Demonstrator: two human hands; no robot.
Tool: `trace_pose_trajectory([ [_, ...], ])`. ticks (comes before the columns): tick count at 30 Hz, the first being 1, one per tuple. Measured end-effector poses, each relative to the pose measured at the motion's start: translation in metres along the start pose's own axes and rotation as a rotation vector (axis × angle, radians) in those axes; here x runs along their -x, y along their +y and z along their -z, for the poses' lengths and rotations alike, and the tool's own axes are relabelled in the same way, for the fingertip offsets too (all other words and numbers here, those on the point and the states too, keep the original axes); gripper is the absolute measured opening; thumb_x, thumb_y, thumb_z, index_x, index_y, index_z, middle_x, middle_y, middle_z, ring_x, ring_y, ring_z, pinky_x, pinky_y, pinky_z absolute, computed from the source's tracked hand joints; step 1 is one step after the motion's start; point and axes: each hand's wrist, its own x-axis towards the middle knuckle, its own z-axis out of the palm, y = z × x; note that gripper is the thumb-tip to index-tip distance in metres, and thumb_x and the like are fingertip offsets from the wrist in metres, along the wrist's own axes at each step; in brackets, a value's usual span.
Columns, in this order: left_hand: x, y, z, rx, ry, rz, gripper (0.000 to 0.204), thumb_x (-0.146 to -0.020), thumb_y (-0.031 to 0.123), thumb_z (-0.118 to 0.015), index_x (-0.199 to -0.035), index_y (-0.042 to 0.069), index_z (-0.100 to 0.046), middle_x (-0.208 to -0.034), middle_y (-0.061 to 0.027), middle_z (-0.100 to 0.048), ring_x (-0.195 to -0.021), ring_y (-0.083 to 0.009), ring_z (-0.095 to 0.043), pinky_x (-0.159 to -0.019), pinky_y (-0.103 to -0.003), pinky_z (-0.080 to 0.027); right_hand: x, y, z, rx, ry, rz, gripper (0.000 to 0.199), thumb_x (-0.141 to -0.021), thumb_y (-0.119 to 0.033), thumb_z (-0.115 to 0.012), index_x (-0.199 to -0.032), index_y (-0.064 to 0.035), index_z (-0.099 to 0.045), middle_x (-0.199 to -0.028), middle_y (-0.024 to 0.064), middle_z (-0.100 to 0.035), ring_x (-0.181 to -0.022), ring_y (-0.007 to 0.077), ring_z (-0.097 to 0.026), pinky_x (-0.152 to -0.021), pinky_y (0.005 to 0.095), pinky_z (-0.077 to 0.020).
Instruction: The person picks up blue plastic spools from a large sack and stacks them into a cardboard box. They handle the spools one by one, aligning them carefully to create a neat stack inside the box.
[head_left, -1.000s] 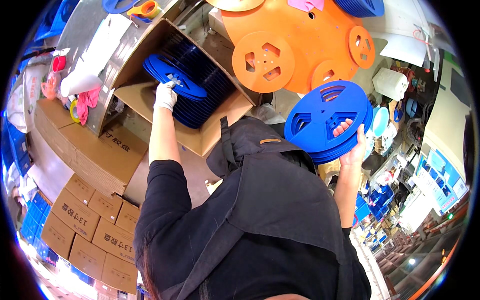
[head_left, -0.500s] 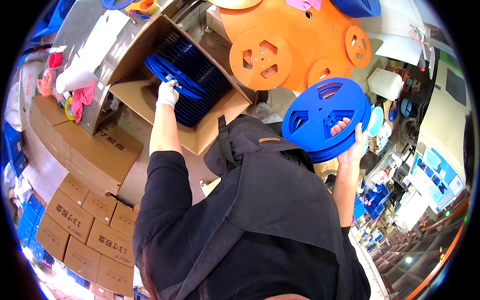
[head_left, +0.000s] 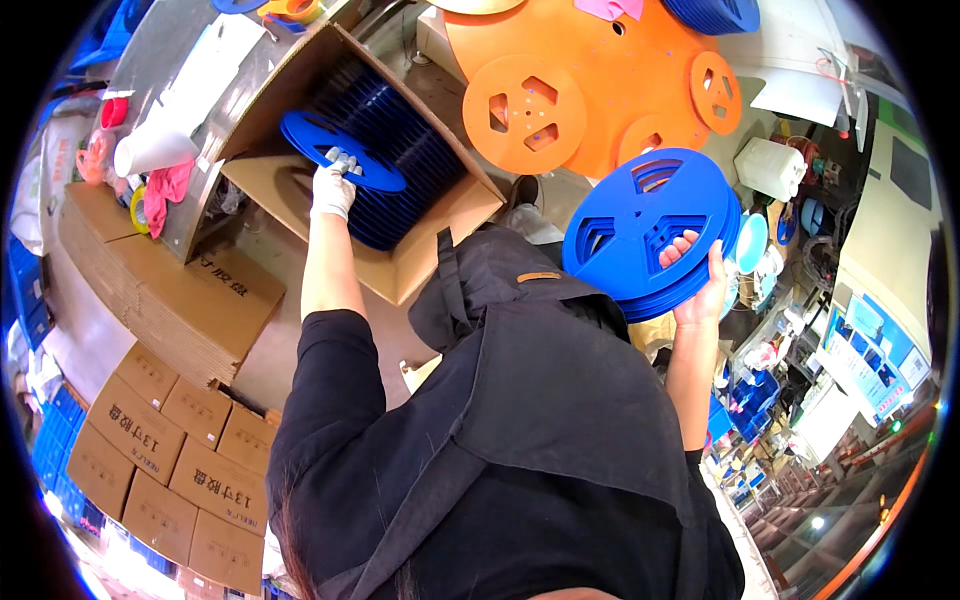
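My left hand [head_left: 335,184], in a white glove, grips a blue plastic reel [head_left: 322,140] at the mouth of an open cardboard box [head_left: 262,186]. Inside that box, blue reels [head_left: 392,125] stand packed in a row behind the gripped one. My bare right hand [head_left: 703,285] is closed on a stack of blue reels [head_left: 668,200], held out to the right. Its fingertips come through a cut-out in the top reel, with the thumb at the rim.
Ahead is a large orange round table [head_left: 620,85] bearing smaller orange discs [head_left: 525,115]. Flattened cardboard [head_left: 180,290] and closed cartons [head_left: 165,450] lie at left. Beside the box stands a metal table [head_left: 150,70]. A white plastic container [head_left: 772,165] sits at right.
My left hand and its reel have shifted slightly left, and the reel now tilts more open to view. My right hand with its stack has hardly moved.
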Motion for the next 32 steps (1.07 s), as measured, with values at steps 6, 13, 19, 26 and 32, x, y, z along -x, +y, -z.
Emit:
trace_pose_trajectory([
  [6, -0.006, -0.034, 0.014, -0.833, 0.246, -0.247, 0.05, -0.083, 0.021, -0.067, -0.124, -0.002, -0.05, -0.122, -0.019, -0.057, -0.11, -0.0315, -0.053, -0.1, -0.039, -0.039, 0.004, 0.004, -0.004, -0.039, -0.04, 0.06, 0.05, -0.096, -0.046, -0.045, -0.112, 0.0002, -0.056, -0.081, 0.0069, -0.058, -0.068, 0.019, -0.055, -0.068, 0.0341, -0.0492],
  [13, 0.076, -0.025, -0.025, -1.169, 0.198, -0.548, 0.068, -0.088, 0.029, -0.06, -0.141, -0.003, -0.031, -0.144, -0.0235, -0.036, -0.134, -0.0348, -0.035, -0.111, -0.038, -0.026, 0.01, -0.022, 0.008, -0.447, -0.441, 0.205, 0.052, -0.091, -0.046, -0.056, -0.112, 0.0013, -0.052, -0.065, -0.0027, -0.038, -0.051, 0.007, -0.035, -0.049, 0.0221, -0.0307],
  [19, 0.167, -0.032, -0.101, -1.261, -0.278, -1.368, 0.065, -0.076, 0.007, -0.067, -0.135, 0.003, -0.043, -0.139, -0.02, -0.043, -0.132, -0.0393, -0.037, -0.11, -0.044, -0.03, 0.013, -0.036, 0.005, -0.605, -0.684, 0.224, 0.048, -0.089, -0.041, -0.061, -0.111, -0.0008, -0.049, -0.06, -0.0026, -0.037, -0.046, 0.006, -0.035, -0.045, 0.021, -0.0299],
  [26, 0.267, -0.021, -0.178, -1.346, -0.896, -1.721, 0.05, -0.066, 0.015, -0.065, -0.115, 0.018, -0.06, -0.117, -0.0084, -0.058, -0.114, -0.0319, -0.052, -0.102, -0.052, -0.037, 0.014, -0.034, -0.016, -0.695, -0.896, 0.112, 0.044, -0.092, -0.036, -0.059, -0.111, 0.0009, -0.045, -0.057, -0.0012, -0.04, -0.045, 0.0059, -0.04, -0.043, 0.0209, -0.0343],
  [32, 0.276, -0.023, -0.17, -1.427, -0.963, -1.798, 0.046, -0.067, 0.012, -0.063, -0.113, 0.019, -0.063, -0.101, -0.005, -0.061, -0.107, -0.0265, -0.057, -0.104, -0.05, -0.038, 0.014, -0.037, -0.014, -0.567, -1.003, 0.107, 0.045, -0.093, -0.037, -0.058, -0.112, 0.0013, -0.045, -0.057, -0.0002, -0.043, -0.045, 0.0081, -0.042, -0.043, 0.022, -0.036],
])
